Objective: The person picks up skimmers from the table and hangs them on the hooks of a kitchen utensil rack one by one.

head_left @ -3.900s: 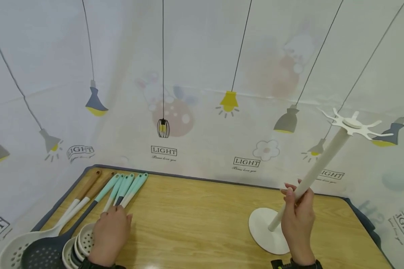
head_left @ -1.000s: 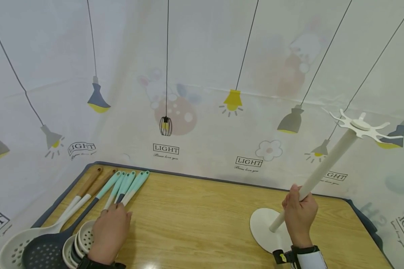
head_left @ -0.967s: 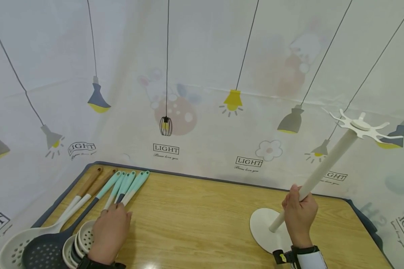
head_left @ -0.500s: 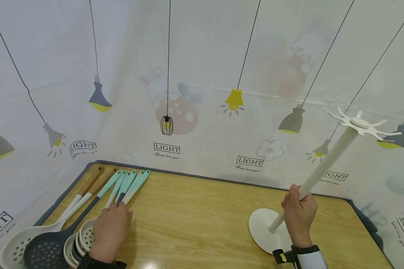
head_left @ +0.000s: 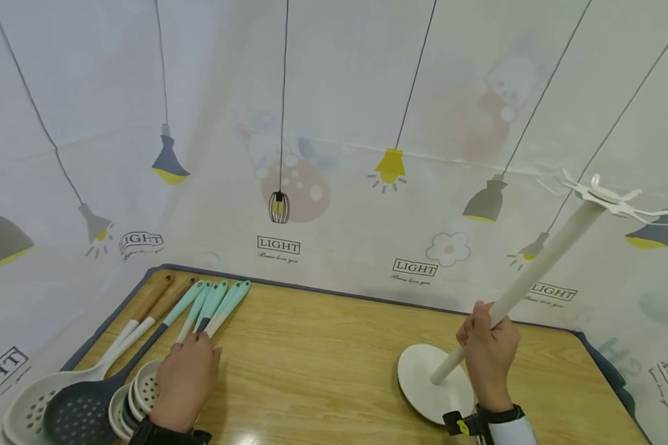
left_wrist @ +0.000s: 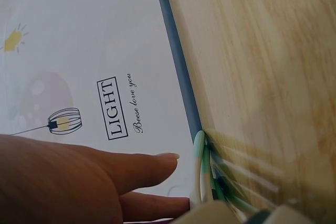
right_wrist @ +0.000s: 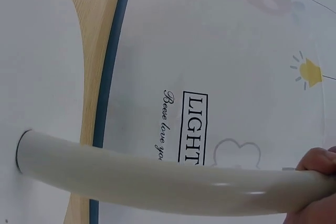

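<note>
In the head view, my right hand (head_left: 488,352) grips the pole of a white utensil stand (head_left: 526,281), fingers curled round it below mid-height. A round base (head_left: 423,377) and a hooked top (head_left: 607,196) finish the stand; the top is blurred. The right wrist view shows the pole (right_wrist: 157,177) running from the base to my fingers. My left hand (head_left: 186,380) rests on a bunch of utensils with mint-green handles (head_left: 231,303), its fingertips hidden in the head view. The left wrist view has my thumb (left_wrist: 152,169) straight and apart from the handles.
Left of my left hand lie a dark slotted skimmer (head_left: 83,408), a white skimmer (head_left: 39,402) with a wooden handle, and stacked small perforated heads (head_left: 145,383). The wooden table (head_left: 312,346) has a dark edge, with a printed curtain (head_left: 334,123) behind it.
The stand's base has shifted slightly left and its top slightly right. My right hand's fingers, partly spread in the oldest frame, now wrap the pole. My left hand stays on the utensils.
</note>
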{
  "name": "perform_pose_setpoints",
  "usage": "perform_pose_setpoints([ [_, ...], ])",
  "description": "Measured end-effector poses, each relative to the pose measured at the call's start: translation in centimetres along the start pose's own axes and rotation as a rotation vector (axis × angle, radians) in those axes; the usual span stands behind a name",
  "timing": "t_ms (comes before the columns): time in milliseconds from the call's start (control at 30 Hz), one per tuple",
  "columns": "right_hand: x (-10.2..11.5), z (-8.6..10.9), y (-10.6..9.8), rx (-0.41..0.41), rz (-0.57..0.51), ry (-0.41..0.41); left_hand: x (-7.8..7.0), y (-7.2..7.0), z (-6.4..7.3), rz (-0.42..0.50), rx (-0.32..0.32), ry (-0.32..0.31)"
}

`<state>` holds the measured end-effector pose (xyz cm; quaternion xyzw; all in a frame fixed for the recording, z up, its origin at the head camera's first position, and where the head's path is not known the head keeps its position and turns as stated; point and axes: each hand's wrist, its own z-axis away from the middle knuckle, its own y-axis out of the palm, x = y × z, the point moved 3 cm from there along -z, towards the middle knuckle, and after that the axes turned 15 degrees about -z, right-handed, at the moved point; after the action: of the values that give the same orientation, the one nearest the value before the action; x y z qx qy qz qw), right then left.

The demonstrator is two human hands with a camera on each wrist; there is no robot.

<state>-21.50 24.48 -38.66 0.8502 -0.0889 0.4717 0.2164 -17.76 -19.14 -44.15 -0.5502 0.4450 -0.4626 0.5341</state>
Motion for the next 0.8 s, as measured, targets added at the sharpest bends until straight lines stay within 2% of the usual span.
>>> perform_pose_setpoints([
  [167, 0.5, 0.7, 0.6, 0.040, -0.015, -0.005, 0.0, 0.0, -0.1, 0.009, -0.002, 0.006],
  [433, 0.9, 1.8, 1.5, 0.107, -0.097, -0.008, 0.1, 0.0, 0.1, 0.013, -0.010, 0.020],
  [567, 0.9, 2.3, 1.9, 0.119, -0.113, 0.020, 0.1, -0.1, 0.2, 0.015, -0.016, 0.026],
  [800, 1.3, 3.5, 2.9, 0.173, -0.136, 0.031, 0.1, -0.1, 0.5, 0.013, -0.081, 0.043],
])
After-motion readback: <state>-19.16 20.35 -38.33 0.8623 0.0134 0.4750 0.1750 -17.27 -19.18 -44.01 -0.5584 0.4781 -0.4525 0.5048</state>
